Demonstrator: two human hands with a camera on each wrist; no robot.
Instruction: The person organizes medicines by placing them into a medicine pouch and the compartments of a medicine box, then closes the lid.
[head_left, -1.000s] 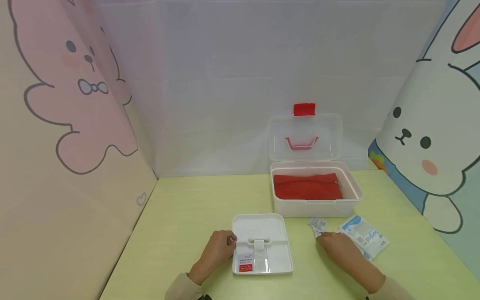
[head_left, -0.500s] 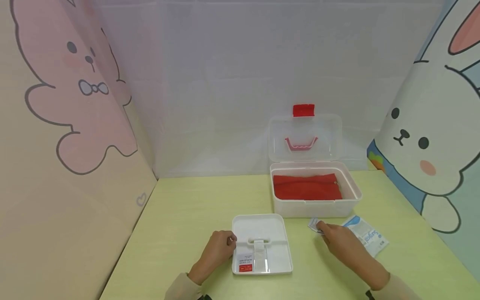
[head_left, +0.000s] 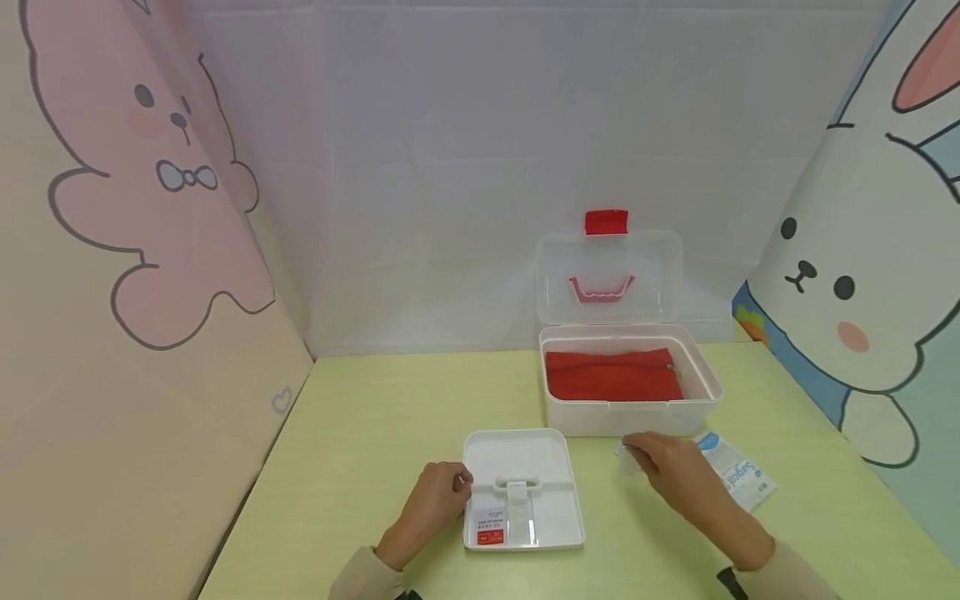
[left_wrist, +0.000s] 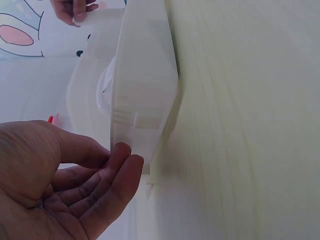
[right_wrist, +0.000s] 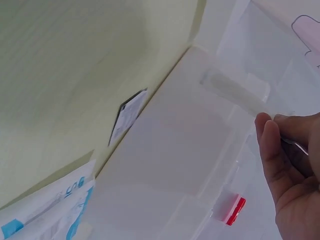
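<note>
My left hand (head_left: 437, 496) pinches the left rim of a white divided tray (head_left: 516, 450); in the left wrist view, thumb and fingertips (left_wrist: 127, 165) meet on its edge. Inside the tray lie a red-and-white printed packet (head_left: 491, 528) and a clear packet (head_left: 522, 521), near its small central handle (head_left: 517, 482). My right hand (head_left: 678, 475) pinches one end of a thin translucent strip (right_wrist: 237, 92), blurred in the right wrist view and raised off the table. A small printed packet (right_wrist: 128, 116) lies on the table by the box, mostly behind the right hand in the head view.
A white box (head_left: 630, 417) with its clear lid (head_left: 660, 275) raised stands behind the right hand, a folded red pouch (head_left: 615, 377) inside. A blue-and-white dressing packet (head_left: 742, 475) lies to the right. Printed fabric walls enclose the table.
The right hand has moved slightly away toward the box, taking the translucent strip off the small printed packet on the table. The left hand has stayed at the tray's rim.
</note>
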